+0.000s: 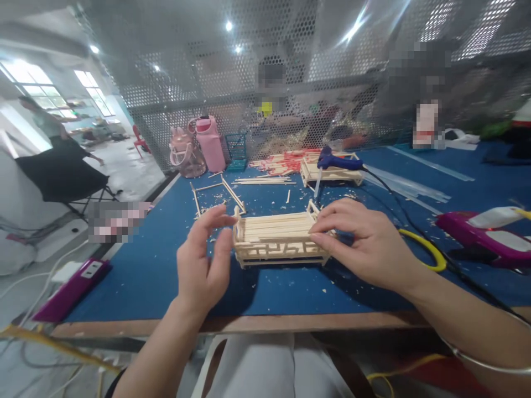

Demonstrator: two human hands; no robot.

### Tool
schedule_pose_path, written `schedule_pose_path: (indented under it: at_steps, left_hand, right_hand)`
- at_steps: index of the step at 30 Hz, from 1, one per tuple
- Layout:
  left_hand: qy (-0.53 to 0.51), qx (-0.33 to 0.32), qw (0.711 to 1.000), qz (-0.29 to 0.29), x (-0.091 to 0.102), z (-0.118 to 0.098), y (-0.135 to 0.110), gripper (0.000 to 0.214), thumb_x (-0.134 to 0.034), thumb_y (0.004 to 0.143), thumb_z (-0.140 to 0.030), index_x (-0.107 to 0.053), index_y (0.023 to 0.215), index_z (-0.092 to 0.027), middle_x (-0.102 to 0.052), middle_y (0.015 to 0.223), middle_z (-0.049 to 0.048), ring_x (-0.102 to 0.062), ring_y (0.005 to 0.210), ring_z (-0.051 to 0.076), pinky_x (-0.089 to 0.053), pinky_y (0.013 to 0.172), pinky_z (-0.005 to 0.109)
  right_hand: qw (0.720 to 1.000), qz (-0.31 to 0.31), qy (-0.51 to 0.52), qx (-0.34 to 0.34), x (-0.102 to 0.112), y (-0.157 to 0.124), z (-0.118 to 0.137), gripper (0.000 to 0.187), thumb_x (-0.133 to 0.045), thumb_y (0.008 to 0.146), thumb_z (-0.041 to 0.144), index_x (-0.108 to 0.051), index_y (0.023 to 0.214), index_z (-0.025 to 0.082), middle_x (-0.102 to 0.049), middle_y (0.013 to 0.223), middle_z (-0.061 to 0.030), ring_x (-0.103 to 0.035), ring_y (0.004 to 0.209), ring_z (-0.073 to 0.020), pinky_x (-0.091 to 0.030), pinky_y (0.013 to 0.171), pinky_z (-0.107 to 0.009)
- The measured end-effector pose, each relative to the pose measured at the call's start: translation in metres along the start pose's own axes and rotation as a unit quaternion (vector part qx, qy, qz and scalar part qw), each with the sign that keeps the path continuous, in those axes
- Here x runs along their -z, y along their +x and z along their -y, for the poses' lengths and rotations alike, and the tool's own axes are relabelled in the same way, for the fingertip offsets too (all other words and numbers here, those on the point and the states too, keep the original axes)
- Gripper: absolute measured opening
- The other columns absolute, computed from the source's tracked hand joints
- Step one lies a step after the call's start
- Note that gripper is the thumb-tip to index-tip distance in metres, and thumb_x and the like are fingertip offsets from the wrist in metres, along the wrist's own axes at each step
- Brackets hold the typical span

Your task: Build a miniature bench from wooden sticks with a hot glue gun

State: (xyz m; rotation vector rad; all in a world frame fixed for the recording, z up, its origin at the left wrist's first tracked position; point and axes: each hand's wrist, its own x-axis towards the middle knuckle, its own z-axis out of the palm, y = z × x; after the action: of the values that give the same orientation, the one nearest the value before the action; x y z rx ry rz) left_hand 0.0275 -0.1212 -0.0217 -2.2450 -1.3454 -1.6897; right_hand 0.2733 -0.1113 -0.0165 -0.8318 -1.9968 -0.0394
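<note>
In the middle of the blue table stands a small model bed made of thin wooden sticks (282,228), with a slatted top, corner posts and a latticed front. My left hand (206,257) is at its left end, thumb and fingers apart, the fingertips close beside the left post. At the other end, my right hand (360,237) has thumb and forefinger pinched at the right end of a thin wooden stick (286,238) along the front edge of the top. The right end of the model is partly hidden behind those fingers.
A blue glue gun (340,161) rests by a second stick model (309,172). Behind lie red-tipped sticks (286,161), a stick frame (209,187) and pink bottles (211,143). To the right are glue sticks (410,185), yellow tape (431,251) and a purple device (468,235). A purple power strip (74,290) sits left.
</note>
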Motion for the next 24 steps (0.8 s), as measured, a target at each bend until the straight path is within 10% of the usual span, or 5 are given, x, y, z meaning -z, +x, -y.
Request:
schedule_pose_path:
  at_steps: [16,24]
  left_hand:
    - [0.045,-0.131,0.989,0.043,-0.011,-0.005,-0.006,0.035,-0.059,0.08,-0.011,-0.054,0.111,-0.025,-0.075,0.087,-0.0015,-0.069,0.09,0.016,-0.043,0.103,0.042]
    - [0.038,-0.082,0.995,0.03,-0.011,-0.007,-0.007,0.029,-0.057,0.083,-0.015,-0.058,0.111,-0.024,-0.074,0.093,0.0005,-0.068,0.091,0.016,-0.049,0.093,0.036]
  right_hand:
    - [0.999,0.032,-0.025,0.01,0.001,0.004,0.0,0.015,-0.057,0.082,0.022,-0.063,0.069,0.022,-0.066,0.072,-0.0027,-0.059,0.072,-0.0183,-0.043,0.071,-0.035]
    - [0.999,-0.03,-0.019,-0.012,0.005,-0.005,-0.008,0.021,-0.049,0.084,0.022,-0.068,0.094,0.024,-0.071,0.087,-0.0056,-0.063,0.082,-0.022,-0.045,0.078,-0.041]
